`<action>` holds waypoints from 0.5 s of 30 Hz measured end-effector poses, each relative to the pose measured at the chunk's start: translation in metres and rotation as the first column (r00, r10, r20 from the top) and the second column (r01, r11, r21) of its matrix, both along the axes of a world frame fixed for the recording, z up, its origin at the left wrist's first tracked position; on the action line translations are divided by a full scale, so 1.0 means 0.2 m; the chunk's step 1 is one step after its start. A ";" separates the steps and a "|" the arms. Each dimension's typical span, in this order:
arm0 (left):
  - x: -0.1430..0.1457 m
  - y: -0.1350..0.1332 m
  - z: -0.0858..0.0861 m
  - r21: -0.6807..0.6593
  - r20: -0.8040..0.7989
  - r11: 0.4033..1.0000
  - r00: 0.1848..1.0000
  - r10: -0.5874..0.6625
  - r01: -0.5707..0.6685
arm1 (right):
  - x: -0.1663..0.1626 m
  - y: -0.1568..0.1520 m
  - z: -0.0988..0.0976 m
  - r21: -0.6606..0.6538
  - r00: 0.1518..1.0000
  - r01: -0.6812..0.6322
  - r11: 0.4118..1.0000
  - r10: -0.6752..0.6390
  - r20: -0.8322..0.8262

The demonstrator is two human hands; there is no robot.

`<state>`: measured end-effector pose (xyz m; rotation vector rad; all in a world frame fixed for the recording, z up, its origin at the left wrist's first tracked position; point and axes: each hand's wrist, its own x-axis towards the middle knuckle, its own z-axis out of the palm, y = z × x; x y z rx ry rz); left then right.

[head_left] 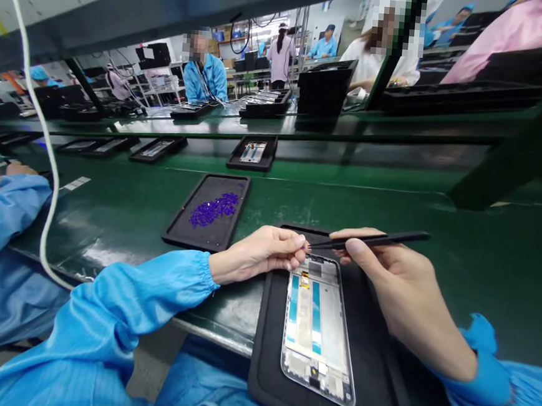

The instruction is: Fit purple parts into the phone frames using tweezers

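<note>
Black tweezers [381, 239] are gripped in my right hand [401, 276], their tips pointing left to the fingertips of my left hand [267, 249]. Thumb and fingers of the left hand are pinched together; a tiny piece seems to be between them, too small to name. Both hands are over the top end of a phone frame [332, 320], silver with blue strips and a small yellow flex part. This frame lies in a black tray [271, 353] at the bench's front edge. Left of it, another black tray [179, 227] holds many small purple pieces [214, 210].
Farther back, a black tray with a phone frame [253, 152] stands on the green bench [346, 202], with more trays [157, 149] to its left. A white cable [46, 129] hangs at left, near a co-worker's blue sleeve [7, 213]. A green post [504, 152] rises at right.
</note>
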<state>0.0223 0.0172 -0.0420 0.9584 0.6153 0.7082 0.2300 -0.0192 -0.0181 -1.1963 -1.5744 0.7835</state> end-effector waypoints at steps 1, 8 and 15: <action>0.00 0.00 0.00 0.001 -0.003 1.000 1.000 0.001 -0.001 | 0.00 0.00 0.00 -0.005 1.000 -0.009 1.000 0.009 -0.001; 0.01 -0.01 0.01 0.012 -0.043 1.000 0.999 -0.008 0.009 | 0.00 0.00 0.01 0.000 0.998 -0.045 0.999 0.045 0.033; 0.01 -0.02 0.02 0.002 -0.059 1.000 0.998 0.011 -0.011 | 0.00 0.01 0.00 0.019 0.998 -0.045 0.999 0.044 0.046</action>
